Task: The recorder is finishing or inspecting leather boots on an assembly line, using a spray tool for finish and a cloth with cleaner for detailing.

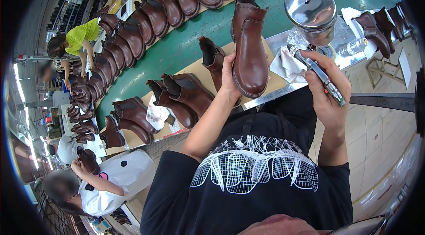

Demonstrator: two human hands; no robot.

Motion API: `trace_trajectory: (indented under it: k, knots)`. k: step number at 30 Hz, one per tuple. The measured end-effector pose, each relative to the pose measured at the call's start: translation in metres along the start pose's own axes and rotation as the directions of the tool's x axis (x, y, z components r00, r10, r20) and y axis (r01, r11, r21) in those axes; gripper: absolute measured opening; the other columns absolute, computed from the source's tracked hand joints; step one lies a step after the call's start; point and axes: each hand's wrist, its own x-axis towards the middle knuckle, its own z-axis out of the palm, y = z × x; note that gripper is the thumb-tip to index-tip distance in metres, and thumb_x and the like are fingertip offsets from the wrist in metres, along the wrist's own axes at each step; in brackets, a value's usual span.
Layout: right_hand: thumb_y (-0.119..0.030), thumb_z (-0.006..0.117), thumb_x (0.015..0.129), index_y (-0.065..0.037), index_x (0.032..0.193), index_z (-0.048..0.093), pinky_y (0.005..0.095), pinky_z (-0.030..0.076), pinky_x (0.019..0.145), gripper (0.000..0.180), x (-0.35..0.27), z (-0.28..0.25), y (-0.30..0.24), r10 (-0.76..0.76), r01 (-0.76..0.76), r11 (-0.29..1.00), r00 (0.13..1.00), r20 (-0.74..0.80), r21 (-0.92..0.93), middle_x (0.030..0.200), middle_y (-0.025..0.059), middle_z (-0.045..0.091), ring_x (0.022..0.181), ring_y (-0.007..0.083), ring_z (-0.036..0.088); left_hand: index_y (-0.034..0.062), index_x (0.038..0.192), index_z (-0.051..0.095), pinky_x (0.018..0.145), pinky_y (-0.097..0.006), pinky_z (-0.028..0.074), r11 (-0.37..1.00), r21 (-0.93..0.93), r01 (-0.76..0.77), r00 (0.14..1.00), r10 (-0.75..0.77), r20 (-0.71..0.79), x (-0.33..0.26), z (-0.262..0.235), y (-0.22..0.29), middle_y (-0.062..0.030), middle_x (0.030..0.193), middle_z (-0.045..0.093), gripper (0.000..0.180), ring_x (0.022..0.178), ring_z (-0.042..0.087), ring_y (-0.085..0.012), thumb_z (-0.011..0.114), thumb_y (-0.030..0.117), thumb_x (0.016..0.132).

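Boot (251, 53) is held up over worktop (275, 85) edge, toe twd wearer, shaft away. L hand (228, 75) grips it from L side, fingers mostly hidden behind. R hand (331, 88) is wrapped round spray gun (322, 73), thumb on near side; cup (310, 7) sits beyond the hand, apart from boot.

Risks (judgement): cup looks bulky & top-heavy — a wrist tilt could spill it or knock boot. L grip might slip on smooth leather, or fingers smudge the finish. Stray spray could hit cloth (288, 67) or nearby boots (188, 93); nozzle aim unclear, can't tell if trigger's pressed.

Pose: both elbows bent, forearms up from below — L slants inward, R nearly vertical, hands apart at approx same level.
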Motion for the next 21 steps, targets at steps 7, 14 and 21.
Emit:
trace_trajectory:
  k: [7, 14, 21]
  knots:
    - [-0.005, 0.068, 0.088, 0.0, 0.11, 0.068, 0.0275, 0.047, 0.073, 0.022, -0.004, -0.003, 0.002, 0.069, -0.069, 0.997, 0.998, 0.009, 0.032, 0.092, 0.0097, 0.069, 0.078, 0.0151, 0.062, -0.0011, 0.144, 0.038, 0.092, -0.048, 0.054, 0.999, -0.038, 0.017, 0.997, -0.013, 0.082, 0.001, -0.005, 0.002, -0.0332, 0.13, 0.052, 0.08, 0.111, 0.06, -0.0455, 0.047, 0.056, 0.089]
    - [-0.007, 0.069, 0.088, -0.001, 0.112, 0.069, 0.0268, 0.046, 0.073, 0.024, -0.01, -0.008, 0.004, 0.066, -0.064, 0.997, 0.996, -0.051, 0.036, 0.093, 0.0098, 0.069, 0.08, 0.0158, 0.061, -0.0002, 0.142, 0.04, 0.096, -0.046, 0.053, 0.996, 0.076, -0.035, 0.999, 0.035, 0.006, 0.003, -0.013, -0.004, -0.0284, 0.131, 0.054, 0.078, 0.113, 0.06, -0.0404, 0.048, 0.056, 0.089]
    - [-0.01, 0.067, 0.09, -0.001, 0.113, 0.068, 0.0264, 0.044, 0.076, 0.025, -0.008, -0.009, -0.002, -0.019, 0.017, 0.994, 1.0, -0.014, -0.108, 0.098, 0.0084, 0.069, 0.083, 0.0146, 0.059, 0.0056, 0.137, 0.046, 0.102, -0.043, 0.048, 0.986, 0.133, -0.104, 0.983, 0.123, -0.139, -0.002, -0.015, -0.009, -0.0138, 0.127, 0.06, 0.064, 0.115, 0.061, -0.027, 0.062, 0.045, 0.089]
